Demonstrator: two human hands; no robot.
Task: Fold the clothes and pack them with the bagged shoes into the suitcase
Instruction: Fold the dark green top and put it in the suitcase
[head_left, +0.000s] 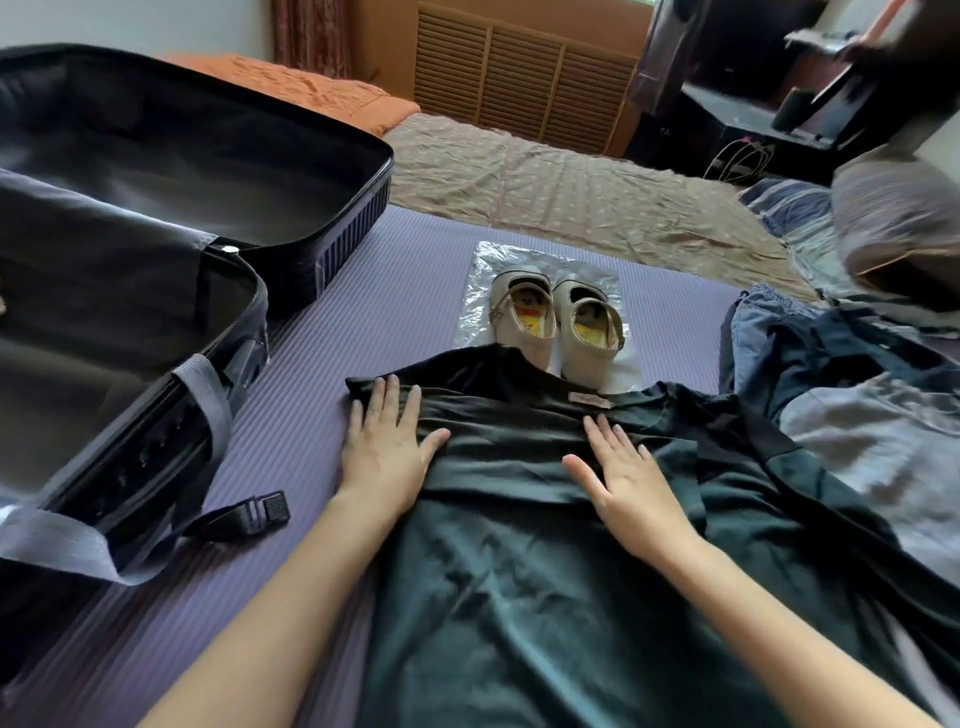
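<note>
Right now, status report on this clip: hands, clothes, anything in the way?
Left hand, right hand flat, open on dark shirt. Shirt spread on mat, unpacked. Shoes on plastic bag, unbagged, shirt collar overlapping them. Suitcase open, left.

suitcase (332, 244) lay left of shirt (519, 571) on mat (363, 291) | shoes (556, 322) sat on plastic bag (483, 280) just behind shirt | clothes pile (831, 374) lay right of shirt | left hand (384, 447), right hand (628, 478) rested flat on shirt
</note>
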